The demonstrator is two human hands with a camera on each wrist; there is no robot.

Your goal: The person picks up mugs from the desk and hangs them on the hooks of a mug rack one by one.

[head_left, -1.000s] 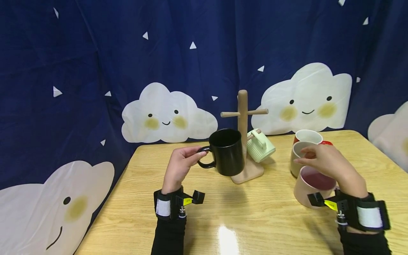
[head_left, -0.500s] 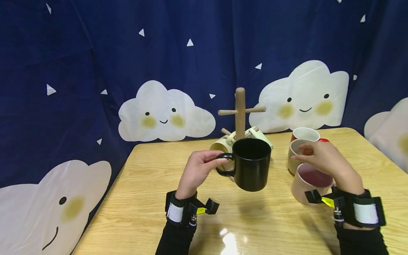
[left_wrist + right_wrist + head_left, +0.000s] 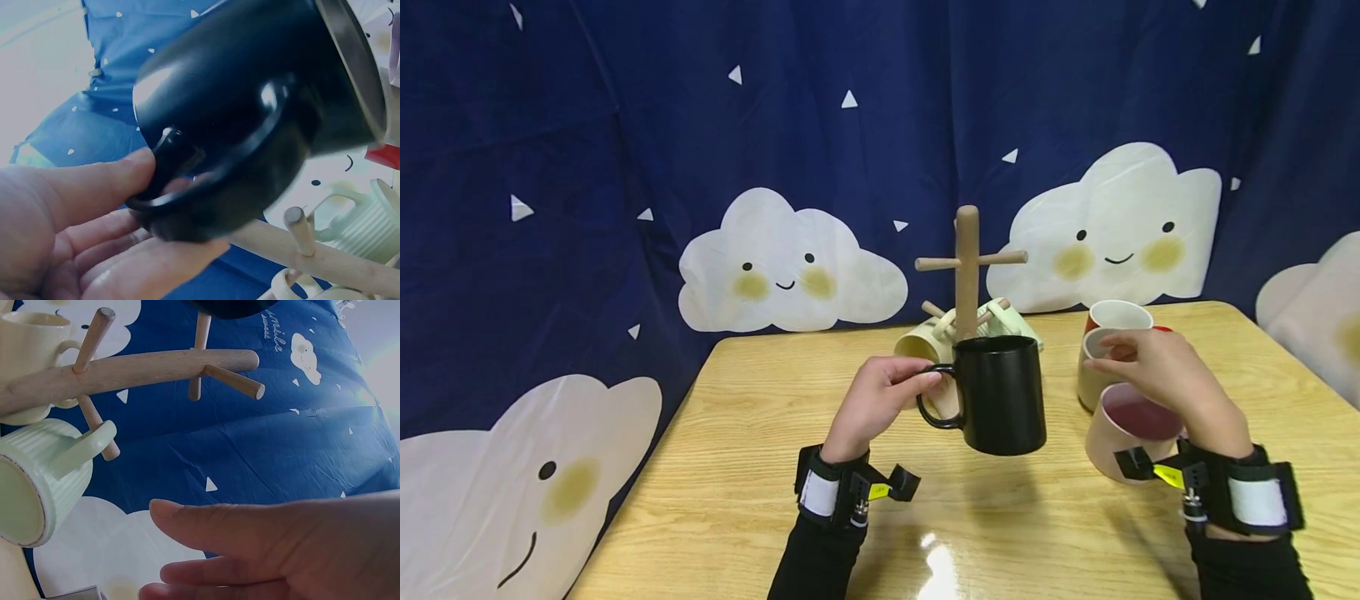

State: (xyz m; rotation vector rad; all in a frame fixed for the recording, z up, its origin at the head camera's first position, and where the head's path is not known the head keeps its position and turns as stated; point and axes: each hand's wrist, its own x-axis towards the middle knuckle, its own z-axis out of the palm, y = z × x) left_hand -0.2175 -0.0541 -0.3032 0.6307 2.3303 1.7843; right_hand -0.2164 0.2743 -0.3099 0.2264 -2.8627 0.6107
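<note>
My left hand [image 3: 880,400] pinches the handle of a glossy black mug [image 3: 1003,400] between thumb and fingers, off the table and upright in the head view. Behind the mug stands a wooden mug tree [image 3: 967,267], its lower post partly hidden. A cream mug [image 3: 917,343] and a ribbed pale green mug [image 3: 65,456] hang on its lower pegs; the upper pegs seen in the head view are bare. My right hand [image 3: 1180,375], holding nothing, hovers over a pink mug [image 3: 1105,437] and an off-white mug [image 3: 1090,383], its fingers loosely bent.
A red mug with a white inside [image 3: 1120,313] stands behind the off-white one, partly covered by my right hand. The light wood table [image 3: 737,500] ends at a dark blue curtain [image 3: 820,50] with cloud prints.
My left hand has carried the black mug rightward and lower, from beside the mug tree to in front of it. The cream mug has come into view. My right hand has barely moved.
</note>
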